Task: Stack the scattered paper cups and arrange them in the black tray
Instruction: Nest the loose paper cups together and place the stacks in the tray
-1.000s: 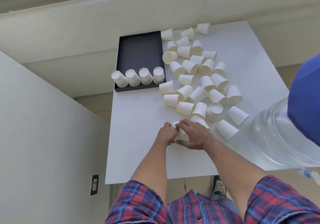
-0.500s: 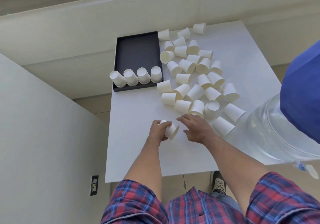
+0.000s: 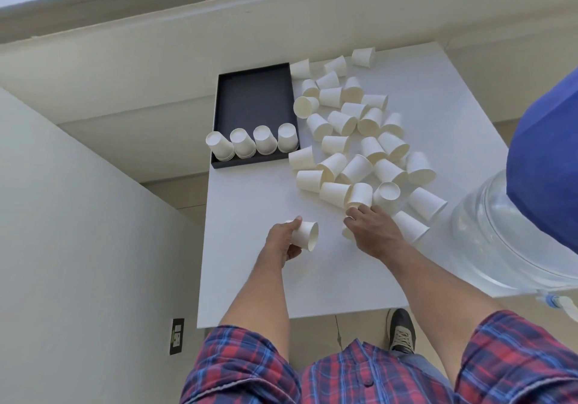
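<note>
Several white paper cups lie scattered on their sides across the middle of the white table. A black tray sits at the table's far left corner, with several upside-down cup stacks in a row along its near edge. My left hand grips a paper cup on its side, mouth facing right, just above the table. My right hand reaches into the near edge of the pile, fingers over a cup; another cup is partly hidden under the palm.
A large clear water jug with a blue top stands at the right edge of the table. The table's left edge drops off beside a pale wall. A shoe shows below the near edge.
My hands have separated: the left carried its cup away to the left, the right moved forward to the near edge of the pile.
</note>
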### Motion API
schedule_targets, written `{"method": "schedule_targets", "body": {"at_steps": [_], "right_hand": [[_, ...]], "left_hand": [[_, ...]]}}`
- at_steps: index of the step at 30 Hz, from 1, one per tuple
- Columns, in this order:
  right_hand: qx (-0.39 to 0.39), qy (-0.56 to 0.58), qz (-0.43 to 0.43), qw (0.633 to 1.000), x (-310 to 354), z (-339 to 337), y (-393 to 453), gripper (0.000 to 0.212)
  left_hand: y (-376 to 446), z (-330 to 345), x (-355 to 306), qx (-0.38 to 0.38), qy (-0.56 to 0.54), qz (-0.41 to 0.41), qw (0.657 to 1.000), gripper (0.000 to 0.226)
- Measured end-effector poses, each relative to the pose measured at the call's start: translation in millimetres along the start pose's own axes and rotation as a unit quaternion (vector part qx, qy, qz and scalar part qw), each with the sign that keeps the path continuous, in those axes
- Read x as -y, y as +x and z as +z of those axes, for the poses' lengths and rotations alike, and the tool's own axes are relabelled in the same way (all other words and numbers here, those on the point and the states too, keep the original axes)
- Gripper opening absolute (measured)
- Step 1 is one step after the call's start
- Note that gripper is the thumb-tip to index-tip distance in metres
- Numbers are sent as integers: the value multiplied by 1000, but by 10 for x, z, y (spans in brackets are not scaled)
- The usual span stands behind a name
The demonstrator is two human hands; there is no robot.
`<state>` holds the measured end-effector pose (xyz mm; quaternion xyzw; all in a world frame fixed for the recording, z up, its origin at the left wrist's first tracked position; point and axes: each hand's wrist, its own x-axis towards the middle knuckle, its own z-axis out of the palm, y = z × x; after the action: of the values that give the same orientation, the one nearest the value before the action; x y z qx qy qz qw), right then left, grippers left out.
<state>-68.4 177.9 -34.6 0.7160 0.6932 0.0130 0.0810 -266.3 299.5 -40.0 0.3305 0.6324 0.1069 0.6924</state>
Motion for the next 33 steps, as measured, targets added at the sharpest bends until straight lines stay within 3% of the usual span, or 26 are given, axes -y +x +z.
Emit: {"method": "schedule_targets", "body": {"at_steps": [2, 4, 8, 13, 19, 25, 28, 31, 33], "right_hand": [[-62, 63, 46, 995, 38, -58, 29, 18], [-122, 200, 105, 966, 73, -95, 75, 18], [-93, 502, 238, 826, 104, -181, 158, 15], [-61, 573, 222, 787, 196, -151, 191, 9], [-47, 669, 194, 716, 330, -133, 201, 21], [10, 669, 145, 729, 285, -196, 88, 32], [15, 572, 155, 805, 200, -160, 54, 24], [11, 343, 199, 918, 63, -85, 25, 22], [-9, 226, 270, 936, -21, -60, -24, 26]], "left_hand": [[-25, -23, -7, -4, -35, -12, 999, 23], [-39, -60, -8, -13, -71, -23, 997, 16], [-66, -135, 27, -23, -86, -25, 996, 18], [-168, -119, 27, 44, -114, -27, 992, 39], [-304, -36, -32, 153, -94, -19, 984, 53], [-398, -46, -39, 295, 68, -5, 953, 55], [-426, -36, -26, 310, 92, 7, 946, 53], [-423, 5, 12, 269, 69, 19, 960, 61], [-423, 33, 38, 246, 54, 33, 967, 63]]}}
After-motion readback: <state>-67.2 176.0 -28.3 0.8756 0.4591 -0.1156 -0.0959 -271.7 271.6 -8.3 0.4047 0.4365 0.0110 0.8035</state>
